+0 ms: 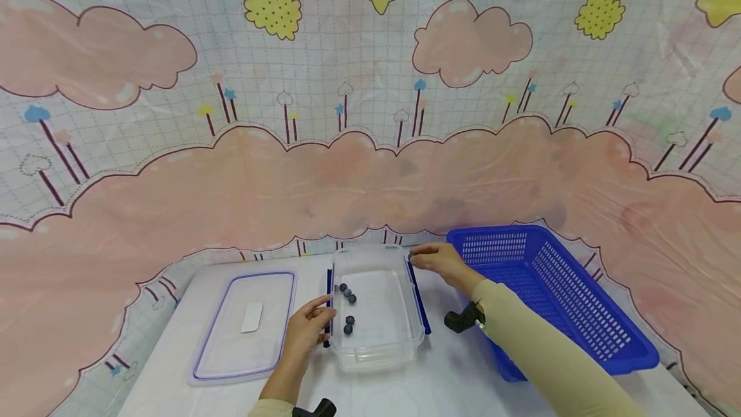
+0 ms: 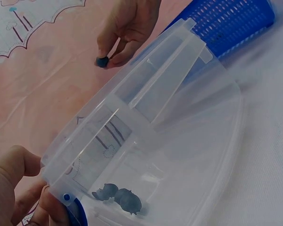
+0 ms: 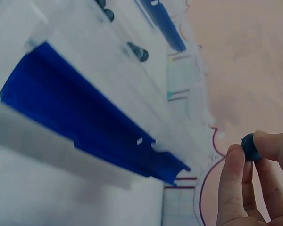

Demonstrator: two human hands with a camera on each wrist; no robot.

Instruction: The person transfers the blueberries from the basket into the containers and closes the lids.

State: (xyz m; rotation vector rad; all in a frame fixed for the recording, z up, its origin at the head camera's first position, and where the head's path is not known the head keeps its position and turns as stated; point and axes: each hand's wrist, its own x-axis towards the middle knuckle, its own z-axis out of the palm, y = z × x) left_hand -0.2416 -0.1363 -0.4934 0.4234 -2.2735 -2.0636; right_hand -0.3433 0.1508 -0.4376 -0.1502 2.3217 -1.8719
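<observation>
Clear plastic container [image 1: 376, 314] sits on the bench [image 1: 451, 385] in front of you, long axis running away from you, four dark blue berries [image 1: 349, 304] lying in its left half. Your left hand [image 1: 307, 333] grips the container's near left rim at the blue side clip [image 1: 328, 304], thumb and fingers curled round the edge; the left wrist view shows the same hold at the corner. Your right hand [image 1: 442, 262] hovers at the far right corner of the container, just outside its rim, with one more dark berry [image 3: 250, 147] pinched between thumb and fingertips [image 3: 233, 188]; the other fingers are curled in. That berry lies to the right of and beyond the container's open mouth, so the opening is to the left of and nearer than your right hand, close beside it. The right hand is the one nearer the far end; the left is occupied steadying. The blue basket [image 1: 556, 295] stands just right of the container; whether they touch, you cannot tell. The clear lid [image 1: 246, 327] lies flat to the left, apart from both hands.
</observation>
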